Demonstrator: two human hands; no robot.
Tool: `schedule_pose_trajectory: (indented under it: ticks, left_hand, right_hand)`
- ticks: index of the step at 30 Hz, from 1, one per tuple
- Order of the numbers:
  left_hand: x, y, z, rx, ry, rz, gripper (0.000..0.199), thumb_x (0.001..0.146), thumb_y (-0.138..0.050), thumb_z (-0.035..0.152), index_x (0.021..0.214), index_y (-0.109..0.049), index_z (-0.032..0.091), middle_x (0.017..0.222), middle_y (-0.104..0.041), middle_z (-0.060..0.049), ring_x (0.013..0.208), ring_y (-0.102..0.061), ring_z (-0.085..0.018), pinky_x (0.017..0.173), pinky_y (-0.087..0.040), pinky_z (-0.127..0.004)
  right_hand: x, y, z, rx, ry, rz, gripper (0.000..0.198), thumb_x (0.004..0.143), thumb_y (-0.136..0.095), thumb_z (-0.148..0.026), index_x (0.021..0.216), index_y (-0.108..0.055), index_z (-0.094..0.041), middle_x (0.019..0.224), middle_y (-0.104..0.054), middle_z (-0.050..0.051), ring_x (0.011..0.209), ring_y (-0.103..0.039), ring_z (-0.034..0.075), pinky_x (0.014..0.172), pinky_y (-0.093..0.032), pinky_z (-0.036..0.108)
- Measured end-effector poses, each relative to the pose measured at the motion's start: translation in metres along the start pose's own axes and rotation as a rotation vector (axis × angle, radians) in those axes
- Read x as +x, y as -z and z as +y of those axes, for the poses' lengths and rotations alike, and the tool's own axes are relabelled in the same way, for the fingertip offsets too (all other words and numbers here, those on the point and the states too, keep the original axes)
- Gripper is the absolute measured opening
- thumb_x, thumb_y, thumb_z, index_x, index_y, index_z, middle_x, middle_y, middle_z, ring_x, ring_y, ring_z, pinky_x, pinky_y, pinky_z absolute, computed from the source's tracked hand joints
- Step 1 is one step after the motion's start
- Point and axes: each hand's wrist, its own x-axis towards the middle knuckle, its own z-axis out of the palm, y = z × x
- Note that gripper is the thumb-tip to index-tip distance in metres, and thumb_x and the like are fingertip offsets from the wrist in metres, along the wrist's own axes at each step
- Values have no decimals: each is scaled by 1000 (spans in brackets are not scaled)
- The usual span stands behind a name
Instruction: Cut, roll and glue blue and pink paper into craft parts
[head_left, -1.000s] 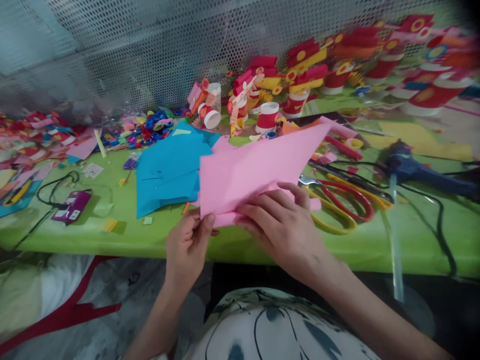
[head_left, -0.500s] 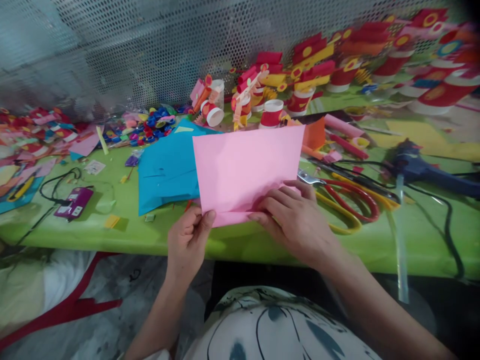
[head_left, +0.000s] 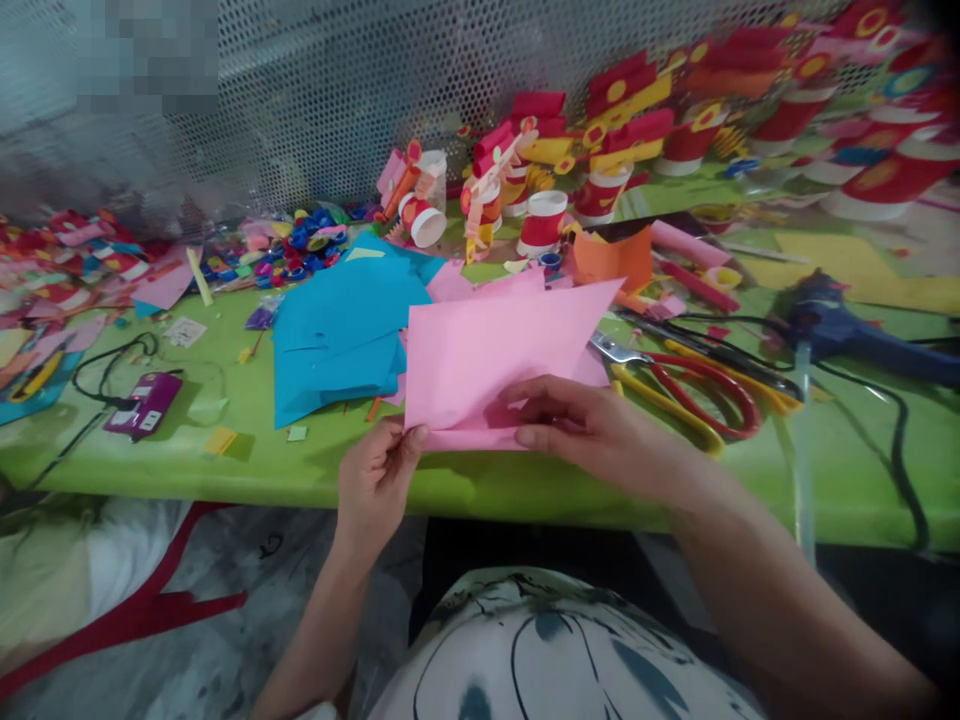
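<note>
A sheet of pink paper (head_left: 480, 350) is held above the near edge of the table, its lower edge folded up in a narrow strip. My left hand (head_left: 379, 475) pinches the lower left corner between thumb and fingers. Along the folded strip, my right hand (head_left: 581, 425) closes thumb and fingers on the paper right of the middle. The sheet's upper right corner bends to a point. Blue paper (head_left: 337, 340) lies just left of the sheet, and scissors (head_left: 675, 390) with red and yellow handles lie to its right.
A dark blue glue gun (head_left: 862, 320) with a clear glue stick rests at the right on the green table cover (head_left: 262, 470). Decorated red paper cups (head_left: 541, 222) stand along the back. A small purple box (head_left: 145, 403) with a black cable sits at the left.
The pink paper has tipped lower, and its right side has curled. My right hand has shifted slightly right along the folded edge; my left hand keeps its pinch.
</note>
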Motion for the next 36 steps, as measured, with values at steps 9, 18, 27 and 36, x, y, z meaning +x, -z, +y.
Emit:
schedule_pose_trajectory:
  ticks: [9,18,27,36]
  left_hand:
    - [0,-1,-3,46,5,40,31,98,-66,41,77,-63,19,67,-56,2,62,-45,-12,60,-36,-24]
    - [-3,-3,-2,20,43,63,27,98,-68,40,81,-69,20,67,-57,2,66,-49,-14,64,-39,-24]
    - [1,-6,10,-151,154,62,25,96,-70,43,87,-71,20,71,-58,2,76,-58,-16,71,-47,-24]
    - [0,-9,3,-386,250,21,25,95,-73,42,104,-73,20,92,-73,-3,83,-67,-16,72,-55,-24]
  right_hand:
    - [1,-4,1,126,-49,30,27,92,-64,-41,111,-71,-24,109,-78,7,95,-75,21,84,-63,36]
    - [-2,-10,4,-133,106,162,21,100,-56,-35,107,-73,-23,99,-81,5,82,-74,18,76,-58,35]
    - [-16,-9,5,-532,331,252,23,96,-68,-51,106,-75,-31,113,-76,4,108,-68,27,114,-30,59]
    - [-6,-16,22,-595,282,256,23,105,-57,-42,98,-73,-27,97,-80,2,96,-72,23,108,-32,53]
